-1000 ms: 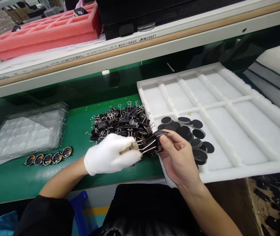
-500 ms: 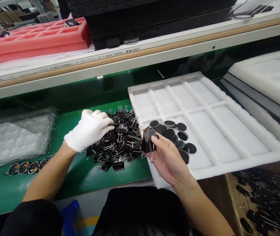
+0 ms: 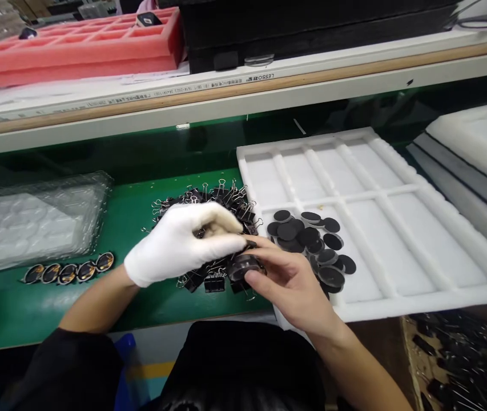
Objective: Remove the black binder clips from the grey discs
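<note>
Two hands meet over the heap of black metal binder clips [image 3: 209, 240] on the green mat: our white-gloved left hand [image 3: 178, 242] and bare right hand [image 3: 292, 282] close together on a dark round disc [image 3: 243, 265]. We judge clipping underway; next, firm alignment.

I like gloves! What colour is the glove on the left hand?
White. The glove shows best in the head view, over the black clips.
</note>
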Tool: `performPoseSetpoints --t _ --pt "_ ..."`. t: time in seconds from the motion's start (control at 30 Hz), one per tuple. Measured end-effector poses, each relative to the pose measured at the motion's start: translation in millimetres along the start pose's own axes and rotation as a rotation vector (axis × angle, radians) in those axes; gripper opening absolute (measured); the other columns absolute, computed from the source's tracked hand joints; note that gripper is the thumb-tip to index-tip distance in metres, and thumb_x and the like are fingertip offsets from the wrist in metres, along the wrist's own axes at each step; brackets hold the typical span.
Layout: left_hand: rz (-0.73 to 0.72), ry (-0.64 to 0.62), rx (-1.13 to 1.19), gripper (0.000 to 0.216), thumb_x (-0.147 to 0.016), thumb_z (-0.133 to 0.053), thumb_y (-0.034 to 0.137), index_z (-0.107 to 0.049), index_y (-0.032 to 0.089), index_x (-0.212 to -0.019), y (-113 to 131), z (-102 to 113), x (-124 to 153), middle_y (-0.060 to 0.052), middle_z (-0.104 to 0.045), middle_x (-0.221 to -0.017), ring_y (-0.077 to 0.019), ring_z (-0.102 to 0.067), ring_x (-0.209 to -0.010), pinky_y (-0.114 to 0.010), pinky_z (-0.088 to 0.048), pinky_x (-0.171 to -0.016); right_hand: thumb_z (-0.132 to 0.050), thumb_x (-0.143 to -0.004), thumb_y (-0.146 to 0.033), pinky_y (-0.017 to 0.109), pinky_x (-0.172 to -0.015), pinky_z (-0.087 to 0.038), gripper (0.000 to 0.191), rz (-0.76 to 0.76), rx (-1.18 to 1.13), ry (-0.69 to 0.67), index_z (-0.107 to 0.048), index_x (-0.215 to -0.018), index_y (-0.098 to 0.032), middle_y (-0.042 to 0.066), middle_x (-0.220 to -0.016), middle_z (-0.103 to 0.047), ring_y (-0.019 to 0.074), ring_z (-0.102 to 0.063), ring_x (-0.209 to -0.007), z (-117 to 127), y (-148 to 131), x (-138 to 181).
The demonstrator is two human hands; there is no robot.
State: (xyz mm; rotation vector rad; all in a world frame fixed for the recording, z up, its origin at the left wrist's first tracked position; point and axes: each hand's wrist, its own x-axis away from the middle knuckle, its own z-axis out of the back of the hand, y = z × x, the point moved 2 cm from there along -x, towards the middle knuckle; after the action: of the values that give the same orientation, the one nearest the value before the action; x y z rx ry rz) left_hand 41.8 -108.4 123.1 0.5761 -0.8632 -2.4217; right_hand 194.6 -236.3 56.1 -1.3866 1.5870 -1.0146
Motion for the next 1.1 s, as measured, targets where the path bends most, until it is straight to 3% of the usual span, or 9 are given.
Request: performPoseSetpoints --t 0.1,0.2,0.33,0.5,0.73,0.8,0.9,1.0,1.1 --pt "0.013 0.097 -0.093 0.030 -0.087 -0.065 0.044 -0.068 0.019 -0.104 -5.1 -5.5 2.3 0.001 -0.066 -0.079 -0.0122 -0.059 -0.066 -0.025 -0.047 -0.062 -0.085 -0.086 -0.043 0.049 -0.112 -0.053 0.021 -0.071 -0.166 0.094 -0.084 -0.103 -0.031 0.009 -0.126 -0.076 0.0312 -0.064 -0.132 -0.9 4.0 0.0" --pt "-0.027 0.021 -0.293 0.037 -0.072 -0.076 0.053 -0.060 0.020 -0.075 -7.1 -13.3 2.9 0.005 -0.058 -0.062 -0.0100 -0.048 -0.053 -0.025 -0.036 -0.054 -0.087 -0.081 -0.053 0.051 -0.104 -0.058 0.027 -0.148 -0.288 0.141 -0.082 -0.095 -0.030 0.009 -0.107 -0.081 0.0341 -0.071 -0.120 -2.3 6.8 -1.0" --pt "-0.114 0.054 -0.347 0.045 -0.078 -0.069 0.055 -0.046 0.020 -0.061 -7.5 -21.5 3.3 0.006 -0.050 -0.050 -0.0082 -0.042 -0.045 -0.025 -0.031 -0.050 -0.087 -0.082 -0.050 0.049 -0.102 -0.060 0.024 -0.156 -0.335 0.143 -0.082 -0.096 -0.031 0.007 -0.098 -0.082 0.0321 -0.075 -0.109 -3.8 9.7 -2.0" --pt "-0.283 0.122 -0.422 0.049 -0.077 -0.064 0.052 -0.034 0.021 -0.055 -10.4 -27.6 6.3 0.006 -0.039 -0.043 -0.0092 -0.038 -0.041 -0.026 -0.024 -0.044 -0.085 -0.086 -0.046 0.048 -0.100 -0.061 0.021 -0.143 -0.352 0.111 -0.083 -0.102 -0.032 0.006 -0.102 -0.082 0.0292 -0.077 -0.103 -0.9 14.9 0.6" --pt "-0.281 -0.027 -0.363 0.049 -0.080 -0.062 0.051 -0.036 0.021 -0.051 -10.7 -25.7 6.7 0.005 -0.040 -0.041 -0.0093 -0.037 -0.039 -0.026 -0.026 -0.042 -0.085 -0.087 -0.039 0.049 -0.120 -0.047 0.027 -0.080 -0.154 0.080 -0.084 -0.113 -0.032 0.007 -0.135 -0.074 0.0306 -0.066 -0.130 15.8 8.4 10.5" --pt "-0.257 -0.032 -0.338 0.043 -0.082 -0.063 0.049 -0.045 0.021 -0.055 -9.6 -25.4 7.3 0.006 -0.047 -0.045 -0.0097 -0.044 -0.041 -0.025 -0.032 -0.044 -0.086 -0.087 -0.039 0.050 -0.120 -0.046 0.028 -0.061 -0.128 0.123 -0.083 -0.114 -0.033 0.006 -0.137 -0.073 0.0309 -0.065 -0.131 14.9 9.1 12.0" --pt "-0.221 0.087 -0.266 0.019 -0.085 -0.062 0.039 -0.065 0.021 -0.080 -6.2 -26.4 17.2 0.005 -0.066 -0.063 -0.0111 -0.061 -0.054 -0.023 -0.045 -0.054 -0.084 -0.089 -0.037 0.051 -0.120 -0.046 0.025 -0.014 -0.188 0.177 -0.083 -0.114 -0.035 0.005 -0.133 -0.075 0.0298 -0.067 -0.129 -1.0 15.4 12.2" --pt "-0.187 0.248 -0.287 0.023 -0.087 -0.058 0.033 -0.068 0.018 -0.101 -2.5 -22.4 36.7 0.002 -0.073 -0.075 -0.0125 -0.068 -0.061 -0.023 -0.050 -0.059 -0.078 -0.095 -0.037 0.050 -0.123 -0.043 0.018 -0.005 -0.266 0.160 -0.081 -0.113 -0.037 0.003 -0.135 -0.074 0.0271 -0.064 -0.132 -24.2 20.4 13.1" --pt "-0.105 0.324 -0.395 0.022 -0.090 -0.052 0.032 -0.067 0.018 -0.097 -13.0 3.9 51.9 0.001 -0.071 -0.070 -0.0133 -0.065 -0.058 -0.025 -0.048 -0.056 -0.075 -0.098 -0.038 0.046 -0.122 -0.044 0.019 -0.052 -0.155 0.064 -0.079 -0.117 -0.036 0.002 -0.147 -0.065 0.0254 -0.060 -0.137 -33.9 9.6 9.4"
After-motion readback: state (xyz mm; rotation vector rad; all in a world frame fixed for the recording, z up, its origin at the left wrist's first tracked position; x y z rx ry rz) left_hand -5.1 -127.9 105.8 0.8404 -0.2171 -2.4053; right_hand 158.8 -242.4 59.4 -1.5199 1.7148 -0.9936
